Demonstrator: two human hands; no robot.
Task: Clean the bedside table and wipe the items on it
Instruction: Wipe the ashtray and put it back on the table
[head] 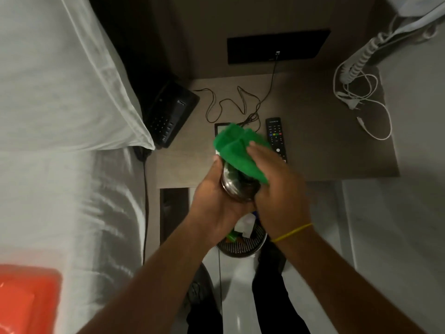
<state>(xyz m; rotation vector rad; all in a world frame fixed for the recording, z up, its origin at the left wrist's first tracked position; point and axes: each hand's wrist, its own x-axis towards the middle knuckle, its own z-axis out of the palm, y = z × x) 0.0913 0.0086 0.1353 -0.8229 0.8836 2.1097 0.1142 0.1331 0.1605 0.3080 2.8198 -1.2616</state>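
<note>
Remote (pixel 276 139) on brown bedside table (pixel 337 150)

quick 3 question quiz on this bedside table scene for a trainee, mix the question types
1. True or false: the remote control lies on the bedside table.
2. Which hand presses the green cloth against the shiny metal item?
A. left hand
B. right hand
C. neither
3. Fill in: the black telephone sits at the table's edge next to the white ____.

Key
1. True.
2. B. The right hand works the cloth while the left hand holds the item.
3. Pillow.
</note>
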